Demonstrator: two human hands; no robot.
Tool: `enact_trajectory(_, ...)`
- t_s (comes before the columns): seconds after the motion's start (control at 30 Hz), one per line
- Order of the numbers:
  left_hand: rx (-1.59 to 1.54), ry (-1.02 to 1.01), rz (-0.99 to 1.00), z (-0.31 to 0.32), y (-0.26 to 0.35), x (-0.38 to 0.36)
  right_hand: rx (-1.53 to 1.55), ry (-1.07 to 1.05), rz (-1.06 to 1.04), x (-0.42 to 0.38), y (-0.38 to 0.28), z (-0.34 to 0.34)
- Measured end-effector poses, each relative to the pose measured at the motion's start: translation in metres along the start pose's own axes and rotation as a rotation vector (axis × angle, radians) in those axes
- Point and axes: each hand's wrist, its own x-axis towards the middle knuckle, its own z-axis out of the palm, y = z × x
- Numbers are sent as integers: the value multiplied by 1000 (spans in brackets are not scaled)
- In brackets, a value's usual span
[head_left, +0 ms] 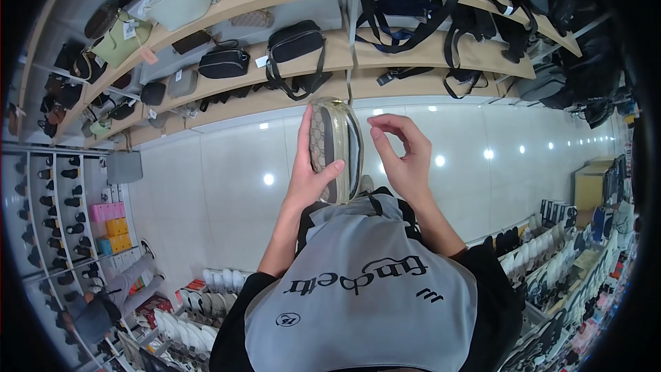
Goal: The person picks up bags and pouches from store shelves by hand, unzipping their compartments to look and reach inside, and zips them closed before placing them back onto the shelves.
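Observation:
A small beige patterned bag (337, 151) with a gold zipper and trim is held upright in front of my body. My left hand (311, 178) grips it from the left, fingers along the outer side and thumb across the zipper side. The bag's right side gapes, showing a pale lining. Just right of the bag, my right hand (407, 155) is in the air, apart from it. Its fingers are curved and the thumb tip is close to the index fingertip, with nothing visible in them.
Wooden shelves (406, 52) ahead carry several bags, including a black shoulder bag (296, 41) and a pale green bag (122, 40). Shoe racks stand at left and lower right. A grey box seat (124, 167) is at left. Another person (103, 310) is at lower left.

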Motion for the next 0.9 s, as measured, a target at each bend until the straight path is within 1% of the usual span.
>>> enact_trajectory(0.07,34,-49,25,0,2,-1,131,9,90,2,0,5)
enact_trajectory(0.13,40,-96,44,3,1,-2,140,-17,118,3,0,5)
enact_trajectory(0.27,-19,-181,-1,10,7,-2,195,-42,188,4,0,4)
enact_trajectory(0.47,-13,-215,-9,10,5,-3,171,-76,172,2,8,-2)
enact_trajectory(0.57,-29,-225,-11,11,6,-2,132,-84,115,1,5,-4)
enact_trajectory(0.9,-11,-229,-15,15,3,-4,86,-49,94,-2,2,-7)
